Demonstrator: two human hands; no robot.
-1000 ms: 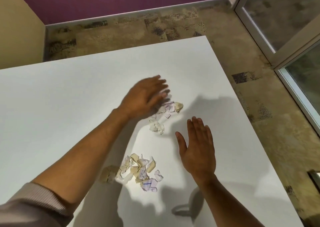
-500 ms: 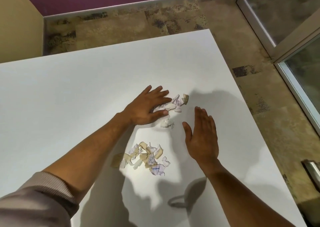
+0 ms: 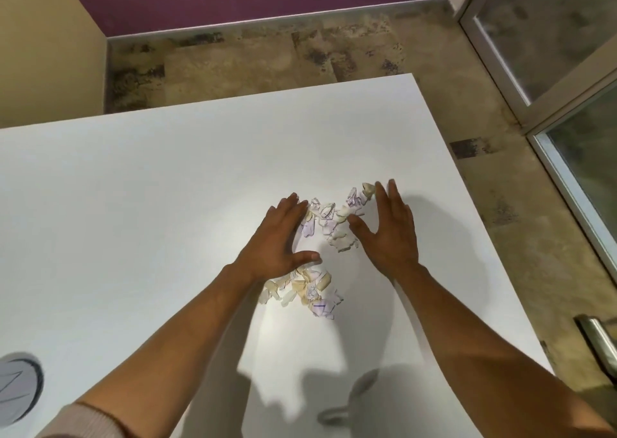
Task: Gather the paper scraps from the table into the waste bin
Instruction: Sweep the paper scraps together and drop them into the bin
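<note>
We herd the far scraps (image 3: 334,223) between both hands.
Left hand (image 3: 277,240) and right hand (image 3: 389,233) stay flat, fingers straight, together; sweep low toward the near pile (image 3: 305,290) across the tabletop (image 3: 133,203).

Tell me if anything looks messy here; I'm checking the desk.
Yes: torn paper scraps lie loose on the white table, one cluster between the left hand and right hand, another nearer the person.
</note>
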